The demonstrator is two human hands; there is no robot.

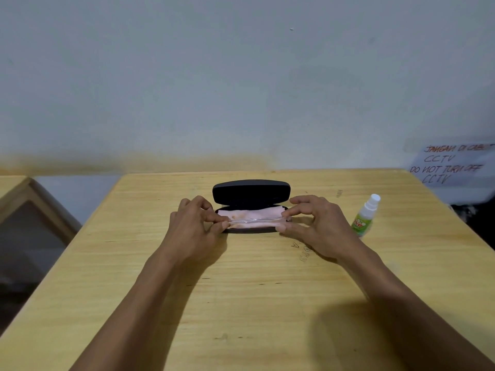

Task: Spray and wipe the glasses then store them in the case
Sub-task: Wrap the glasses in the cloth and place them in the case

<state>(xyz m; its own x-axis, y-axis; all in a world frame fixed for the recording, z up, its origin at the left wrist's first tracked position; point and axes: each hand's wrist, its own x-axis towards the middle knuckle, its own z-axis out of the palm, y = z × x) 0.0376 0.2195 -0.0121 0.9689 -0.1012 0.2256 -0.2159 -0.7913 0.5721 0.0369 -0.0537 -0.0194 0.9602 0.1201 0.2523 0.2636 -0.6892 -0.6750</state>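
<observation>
I note the glasses (254, 220), thin, clear, evidently light and fragile, lying over the pink cloth (251, 216) in the open case (251, 192) on the table (241, 290), each end pinched in the left hand (197, 223) and right hand (316, 223) grip; I judge the frame ends safest, never the lenses.

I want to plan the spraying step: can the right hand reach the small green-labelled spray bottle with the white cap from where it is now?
Probably yes. The spray bottle stands upright just beyond the right hand on bare wooden table; nothing lies between them.
</observation>
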